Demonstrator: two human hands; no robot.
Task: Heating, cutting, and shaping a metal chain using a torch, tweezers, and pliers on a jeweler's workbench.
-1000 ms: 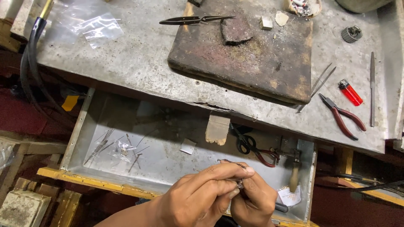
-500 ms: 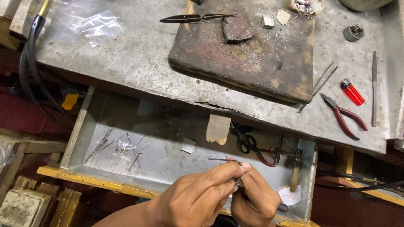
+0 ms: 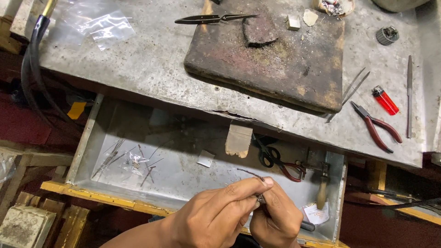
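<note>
Both my hands meet low in the head view, over the front of an open metal drawer (image 3: 98, 124). My left hand (image 3: 216, 213) pinches a thin dark wire (image 3: 250, 173) between thumb and forefinger; the wire sticks up and to the left. My right hand (image 3: 275, 218) presses against the left one and grips a small metal piece (image 3: 261, 199) at the wire's lower end. Fingers hide most of that piece.
In the drawer lie scissors (image 3: 271, 156), a wooden-handled tool (image 3: 323, 188), several thin needles and wires (image 3: 124, 158) and paper scraps. On the bench above sit a scorched block (image 3: 275, 59), tweezers (image 3: 211, 19), red-handled pliers (image 3: 374, 126), a red lighter (image 3: 385, 99), a file (image 3: 409, 92) and a plastic bag (image 3: 103, 25).
My hands stay together over the drawer's front. The wire's free end has shifted slightly as the fingers adjust their pinch; nothing else moved.
</note>
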